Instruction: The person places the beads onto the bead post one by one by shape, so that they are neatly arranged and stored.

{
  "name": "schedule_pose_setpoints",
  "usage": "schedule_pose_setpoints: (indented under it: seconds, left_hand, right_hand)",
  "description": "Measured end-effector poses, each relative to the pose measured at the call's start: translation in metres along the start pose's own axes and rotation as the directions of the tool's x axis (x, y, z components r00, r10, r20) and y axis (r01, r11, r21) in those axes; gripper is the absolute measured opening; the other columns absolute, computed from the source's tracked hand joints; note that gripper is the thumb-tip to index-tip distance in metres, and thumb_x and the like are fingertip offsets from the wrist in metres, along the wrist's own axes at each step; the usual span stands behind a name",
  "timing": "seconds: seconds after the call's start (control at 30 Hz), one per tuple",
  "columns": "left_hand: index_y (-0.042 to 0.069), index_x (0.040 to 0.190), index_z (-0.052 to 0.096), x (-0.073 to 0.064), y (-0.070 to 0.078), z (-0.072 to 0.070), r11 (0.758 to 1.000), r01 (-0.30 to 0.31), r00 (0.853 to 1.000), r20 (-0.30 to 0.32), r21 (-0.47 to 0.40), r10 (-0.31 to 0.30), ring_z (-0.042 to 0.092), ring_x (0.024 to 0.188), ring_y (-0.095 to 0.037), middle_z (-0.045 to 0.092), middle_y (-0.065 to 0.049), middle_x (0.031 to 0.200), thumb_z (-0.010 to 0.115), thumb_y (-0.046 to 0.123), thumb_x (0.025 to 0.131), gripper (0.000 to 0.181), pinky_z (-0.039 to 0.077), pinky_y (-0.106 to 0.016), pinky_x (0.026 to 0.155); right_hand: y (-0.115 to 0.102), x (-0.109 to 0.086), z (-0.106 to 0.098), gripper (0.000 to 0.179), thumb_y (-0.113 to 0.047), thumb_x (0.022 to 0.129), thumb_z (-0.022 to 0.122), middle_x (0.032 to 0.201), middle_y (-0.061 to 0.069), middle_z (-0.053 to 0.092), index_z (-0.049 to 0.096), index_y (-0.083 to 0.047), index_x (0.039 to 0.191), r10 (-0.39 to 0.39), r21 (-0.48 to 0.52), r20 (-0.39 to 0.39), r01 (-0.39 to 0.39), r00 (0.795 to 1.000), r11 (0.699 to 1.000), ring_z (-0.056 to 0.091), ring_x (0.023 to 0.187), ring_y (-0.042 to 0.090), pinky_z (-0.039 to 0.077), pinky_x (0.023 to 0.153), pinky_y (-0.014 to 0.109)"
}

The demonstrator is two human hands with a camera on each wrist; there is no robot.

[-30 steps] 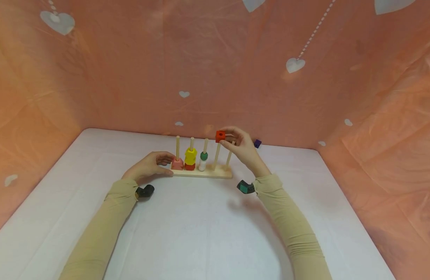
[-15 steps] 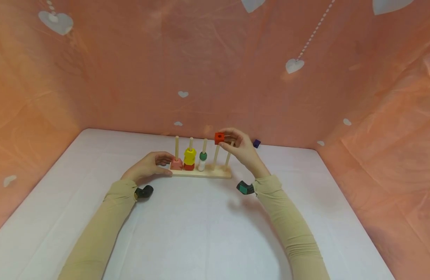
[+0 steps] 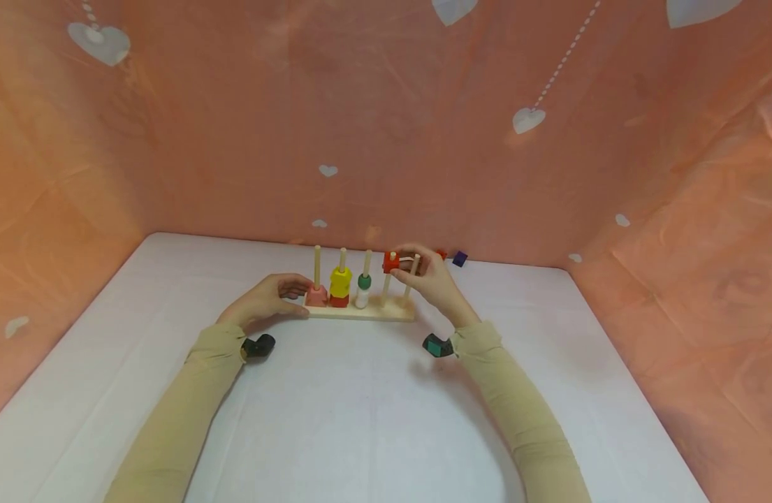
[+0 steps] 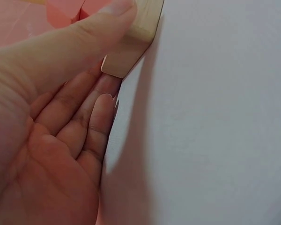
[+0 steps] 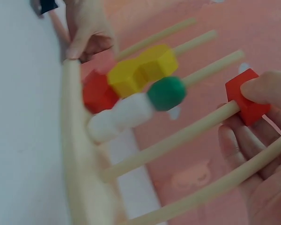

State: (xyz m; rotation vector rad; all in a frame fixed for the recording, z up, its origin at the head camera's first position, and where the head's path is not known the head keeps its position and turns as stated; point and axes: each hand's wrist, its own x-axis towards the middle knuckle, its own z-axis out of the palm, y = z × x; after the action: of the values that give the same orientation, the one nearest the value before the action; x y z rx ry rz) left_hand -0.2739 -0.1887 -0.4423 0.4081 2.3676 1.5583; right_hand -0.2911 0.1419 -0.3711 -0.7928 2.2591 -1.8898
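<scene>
A wooden peg rack (image 3: 360, 314) with several upright rods stands on the table. My right hand (image 3: 432, 279) pinches a red block (image 3: 390, 263) near the top of the fourth rod from the left; the rod's tip shows through its hole. In the right wrist view the thumb presses one face of the red block (image 5: 248, 98), with fingers behind it. At the rack's left end my left hand (image 3: 263, 300) grips the base, its thumb on top beside a pink bead (image 3: 316, 296). Yellow beads (image 3: 340, 281) over a red one, and a green bead (image 3: 364, 281) over white ones, fill neighbouring rods.
A purple block (image 3: 460, 258) lies at the table's back edge, beside a small red piece (image 3: 441, 255) partly behind the right hand. A pink cloth wall with white hearts rises behind and at both sides of the white table (image 3: 360, 419).
My right hand has lowered the red block, bringing it down over the fourth rod's tip. The red piece behind that hand has come into sight. My left hand stays at the rack's end.
</scene>
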Motion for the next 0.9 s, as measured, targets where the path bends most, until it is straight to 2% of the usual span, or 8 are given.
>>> schedule_pose_setpoints:
  seconds: [0.2, 0.37, 0.57, 0.77, 0.9]
  left_hand:
    - [0.002, 0.129, 0.053, 0.000, -0.001, 0.000, 1.000, -0.002, 1.000, 0.002, 0.010, 0.002, 0.051, 0.116, -0.030, 0.057, -0.014, 0.126, 0.084, 0.015, 0.073, 0.065, 0.039, -0.046, 0.102]
    - [0.003, 0.130, 0.053, 0.000, -0.002, 0.000, 1.000, 0.010, 1.000, -0.004, 0.013, -0.010, 0.050, 0.117, -0.031, 0.056, -0.015, 0.127, 0.084, 0.016, 0.074, 0.066, 0.038, -0.046, 0.102]
    - [0.003, 0.130, 0.054, -0.001, -0.001, 0.001, 1.000, 0.013, 1.000, -0.002, 0.008, -0.013, 0.050, 0.116, -0.031, 0.056, -0.015, 0.126, 0.084, 0.016, 0.074, 0.065, 0.039, -0.046, 0.101]
    - [0.002, 0.129, 0.053, 0.001, -0.001, -0.001, 1.000, -0.004, 1.000, 0.006, 0.013, 0.004, 0.051, 0.115, -0.030, 0.057, -0.014, 0.126, 0.084, 0.015, 0.074, 0.065, 0.039, -0.046, 0.102]
    - [0.001, 0.129, 0.053, 0.001, -0.002, -0.001, 1.000, -0.003, 1.000, 0.008, 0.001, 0.003, 0.051, 0.115, -0.030, 0.056, -0.014, 0.126, 0.084, 0.015, 0.074, 0.065, 0.039, -0.046, 0.102]
  right_hand:
    - [0.021, -0.007, 0.006, 0.035, -0.001, 0.085, 0.070, 0.114, 0.016, 0.062, 0.059, 0.000, 0.118, 0.094, 0.001, -0.021, -0.094, 0.995, 0.996, 0.064, 0.101, 0.027, 0.051, 0.088, 0.034]
    - [0.038, -0.012, 0.011, 0.034, -0.004, 0.085, 0.072, 0.111, 0.013, 0.065, 0.060, -0.001, 0.117, 0.167, -0.076, -0.018, -0.167, 0.986, 0.983, 0.062, 0.102, 0.024, 0.049, 0.092, 0.033]
    - [0.054, -0.019, 0.015, 0.033, -0.009, 0.085, 0.072, 0.110, 0.005, 0.064, 0.062, -0.008, 0.117, 0.257, -0.141, 0.003, -0.254, 0.966, 0.957, 0.056, 0.103, 0.022, 0.046, 0.094, 0.034]
    - [0.059, -0.021, 0.018, 0.036, -0.013, 0.082, 0.076, 0.108, 0.003, 0.064, 0.064, -0.009, 0.116, 0.246, -0.233, -0.016, -0.243, 0.969, 0.942, 0.052, 0.092, 0.023, 0.047, 0.078, 0.031]
    - [0.061, -0.021, 0.019, 0.037, -0.014, 0.082, 0.077, 0.108, 0.003, 0.064, 0.064, -0.009, 0.116, 0.237, -0.274, -0.039, -0.238, 0.971, 0.932, 0.051, 0.092, 0.023, 0.044, 0.078, 0.031]
